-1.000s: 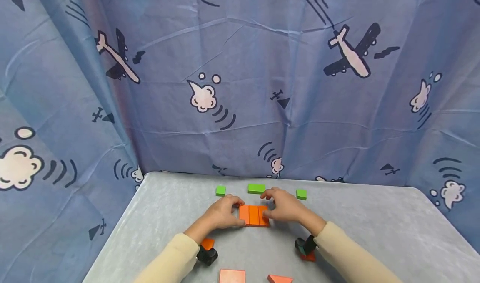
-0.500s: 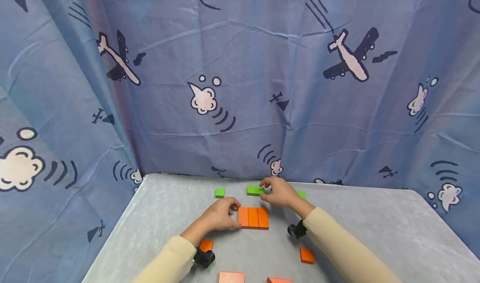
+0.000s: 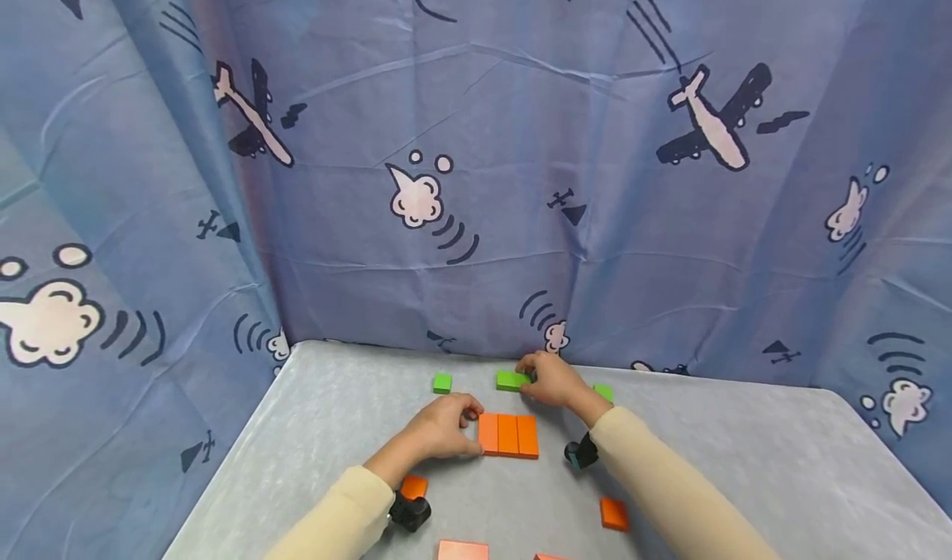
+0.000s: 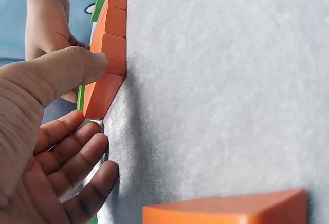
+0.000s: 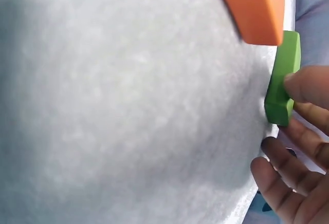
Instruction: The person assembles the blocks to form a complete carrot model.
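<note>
Three orange blocks (image 3: pixel 508 435) lie side by side, touching, on the table. My left hand (image 3: pixel 439 428) pinches the leftmost one across its ends; in the left wrist view the thumb of that hand (image 4: pixel 23 142) lies on the near face of the block (image 4: pixel 115 52). Behind the row, my right hand (image 3: pixel 558 381) grips the right end of a long green block (image 3: pixel 510 381). The right wrist view shows that hand (image 5: pixel 311 139) with its thumb on the green block (image 5: pixel 282 75) and the other fingers beyond, partly hidden.
Small green blocks (image 3: pixel 442 383) (image 3: pixel 604 391) flank the long one. Orange pieces lie by the left wrist (image 3: pixel 413 487) and the right sleeve (image 3: pixel 613 514). Two salmon pieces (image 3: pixel 463 551) (image 3: pixel 549 557) sit at the bottom edge. A patterned curtain (image 3: pixel 476 213) hangs behind the table.
My right hand has left the right end of the orange row, moved back and taken hold of the long green block. My left hand has stayed at the row.
</note>
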The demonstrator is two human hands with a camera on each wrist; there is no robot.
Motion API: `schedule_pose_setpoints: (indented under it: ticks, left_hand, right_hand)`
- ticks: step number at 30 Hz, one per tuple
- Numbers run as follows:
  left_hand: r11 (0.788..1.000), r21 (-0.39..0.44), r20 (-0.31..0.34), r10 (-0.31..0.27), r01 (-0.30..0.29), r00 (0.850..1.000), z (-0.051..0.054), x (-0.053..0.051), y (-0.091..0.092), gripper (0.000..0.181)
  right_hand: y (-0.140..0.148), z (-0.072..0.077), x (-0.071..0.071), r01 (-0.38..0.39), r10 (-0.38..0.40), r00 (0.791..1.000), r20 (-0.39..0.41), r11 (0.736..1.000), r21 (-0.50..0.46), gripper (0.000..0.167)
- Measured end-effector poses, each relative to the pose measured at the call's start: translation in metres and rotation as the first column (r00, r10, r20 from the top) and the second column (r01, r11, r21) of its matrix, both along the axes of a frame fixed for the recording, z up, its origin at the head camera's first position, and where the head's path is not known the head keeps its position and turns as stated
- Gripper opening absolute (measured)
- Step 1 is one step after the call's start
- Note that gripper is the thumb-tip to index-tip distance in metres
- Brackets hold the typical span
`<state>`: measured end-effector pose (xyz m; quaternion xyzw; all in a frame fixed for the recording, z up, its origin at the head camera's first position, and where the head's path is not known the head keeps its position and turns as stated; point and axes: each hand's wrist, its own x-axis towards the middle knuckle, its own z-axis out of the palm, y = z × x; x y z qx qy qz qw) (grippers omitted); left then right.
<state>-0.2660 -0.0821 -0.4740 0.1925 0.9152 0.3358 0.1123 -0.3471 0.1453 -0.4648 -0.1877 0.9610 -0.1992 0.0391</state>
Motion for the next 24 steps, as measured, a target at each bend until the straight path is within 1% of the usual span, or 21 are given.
schedule_pose_setpoints:
  ticks: [5,10,12,19,24]
  left_hand:
    - [1.000,-0.013,-0.012,-0.004,0.004,1.000,-0.001,-0.001,0.001,0.050]
    - [1.000,-0.015,-0.008,0.000,0.000,1.000,0.000,-0.001,0.002,0.050]
    - [1.000,-0.017,-0.004,0.000,0.000,1.000,0.001,-0.001,0.002,0.050]
    - [1.000,-0.019,0.011,-0.006,0.006,1.000,0.002,-0.001,0.002,0.051]
    - [1.000,-0.018,0.019,-0.009,0.009,1.000,0.001,-0.001,0.002,0.050]
  right_hand:
    - [0.002,-0.001,0.001,0.002,-0.002,1.000,0.002,1.000,-0.005,0.024]
    - [0.003,0.000,0.002,-0.021,0.021,1.000,0.014,0.999,-0.031,0.023]
    - [0.004,0.001,0.003,-0.039,0.041,0.999,0.033,0.998,-0.055,0.023]
    - [0.003,0.004,0.012,-0.159,0.167,0.983,0.076,0.982,-0.101,0.025]
    - [0.002,0.003,0.018,-0.184,0.194,0.977,0.091,0.977,-0.107,0.021]
